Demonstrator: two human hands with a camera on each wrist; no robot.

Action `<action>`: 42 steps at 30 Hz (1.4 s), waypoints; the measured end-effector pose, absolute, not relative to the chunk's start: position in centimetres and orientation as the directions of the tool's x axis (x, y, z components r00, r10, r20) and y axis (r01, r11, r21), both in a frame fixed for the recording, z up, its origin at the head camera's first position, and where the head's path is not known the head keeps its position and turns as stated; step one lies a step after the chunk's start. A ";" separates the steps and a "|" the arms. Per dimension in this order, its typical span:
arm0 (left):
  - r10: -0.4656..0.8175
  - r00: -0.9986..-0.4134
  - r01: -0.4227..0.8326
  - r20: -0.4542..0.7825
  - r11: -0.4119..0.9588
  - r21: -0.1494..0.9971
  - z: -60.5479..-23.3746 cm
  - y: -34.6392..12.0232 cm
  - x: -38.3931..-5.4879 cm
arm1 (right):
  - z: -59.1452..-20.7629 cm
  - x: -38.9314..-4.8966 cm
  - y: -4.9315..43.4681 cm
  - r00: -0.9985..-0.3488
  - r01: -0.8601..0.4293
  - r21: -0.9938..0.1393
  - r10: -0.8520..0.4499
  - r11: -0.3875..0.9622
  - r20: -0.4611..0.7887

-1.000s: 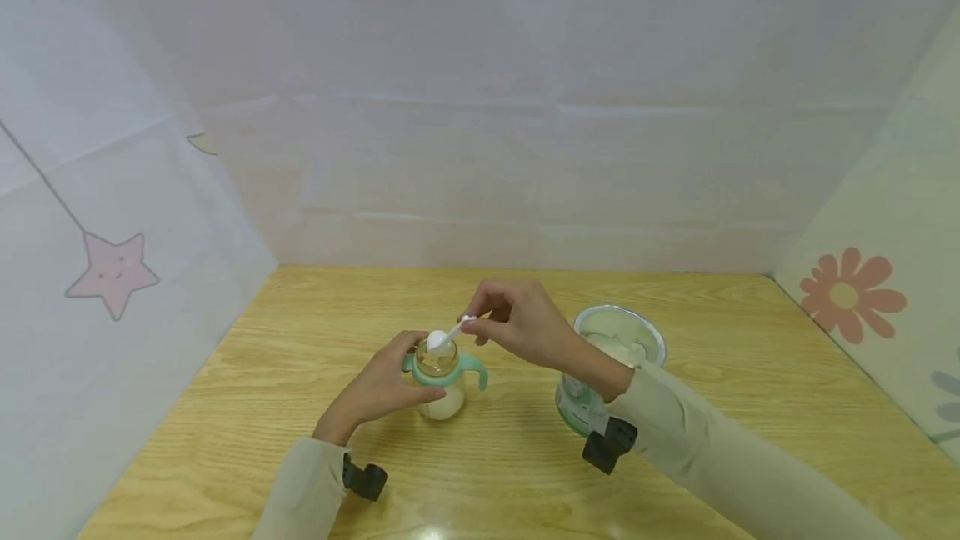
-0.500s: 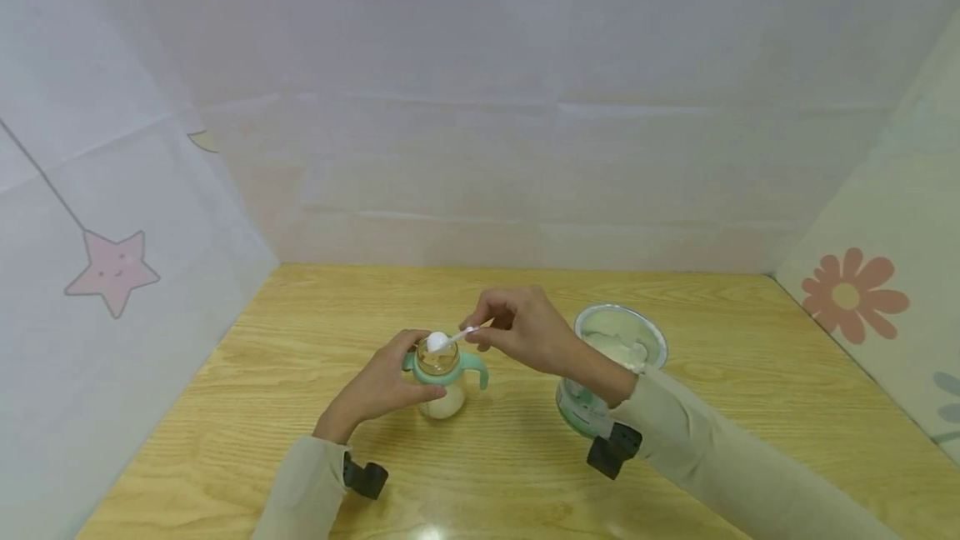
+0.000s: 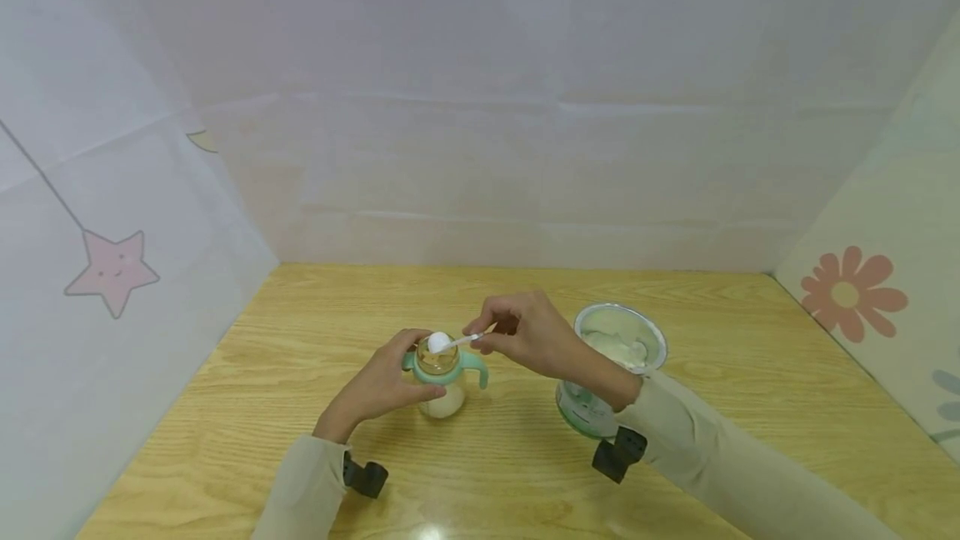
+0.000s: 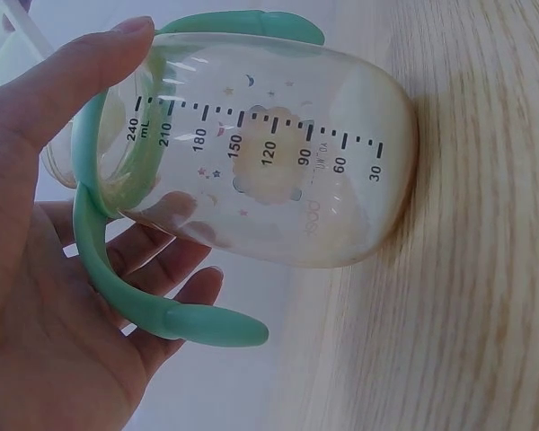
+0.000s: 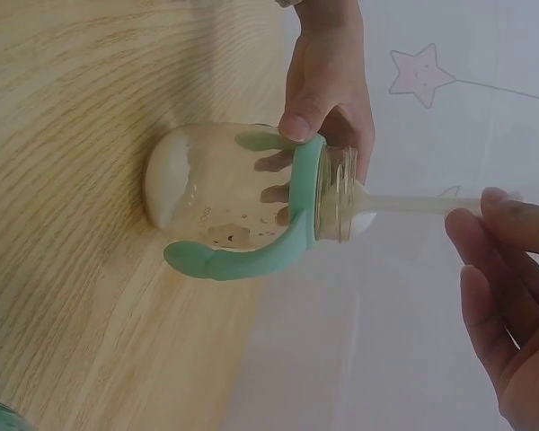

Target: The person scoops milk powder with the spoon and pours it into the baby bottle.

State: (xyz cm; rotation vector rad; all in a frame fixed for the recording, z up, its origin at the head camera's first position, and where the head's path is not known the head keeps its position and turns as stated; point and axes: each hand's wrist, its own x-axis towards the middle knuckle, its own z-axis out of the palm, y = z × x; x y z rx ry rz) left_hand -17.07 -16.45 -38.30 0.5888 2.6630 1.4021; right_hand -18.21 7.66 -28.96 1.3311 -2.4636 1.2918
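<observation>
A clear baby bottle with a mint-green two-handled collar stands upright and uncapped on the table; whitish powder shows at its bottom in both wrist views. My left hand grips it round the neck, thumb on the near side, fingers behind. Between thumb and fingertips, my right hand pinches the handle of a white measuring scoop. The scoop's bowl is tipped at the bottle's mouth; what it holds inside is hidden. Under the right forearm, an open tin of pale powder stands on the table.
The wooden table runs back to a pale cloth backdrop. Cloth walls with a printed star and flower close off both sides. A black wrist camera hangs below the right sleeve, near the tin.
My right hand has lowered slightly and shifted a little right, leaving the scoop's handle lying flatter. The scoop's bowl stays at the bottle's mouth. My left hand and the bottle have not moved.
</observation>
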 end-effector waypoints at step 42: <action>0.374 -0.919 0.318 0.125 0.515 0.796 -38.3 -16.5 -17.1 | -29.2 -18.2 8.0 -0.588 -0.743 -0.621 -0.685 0.248 0.430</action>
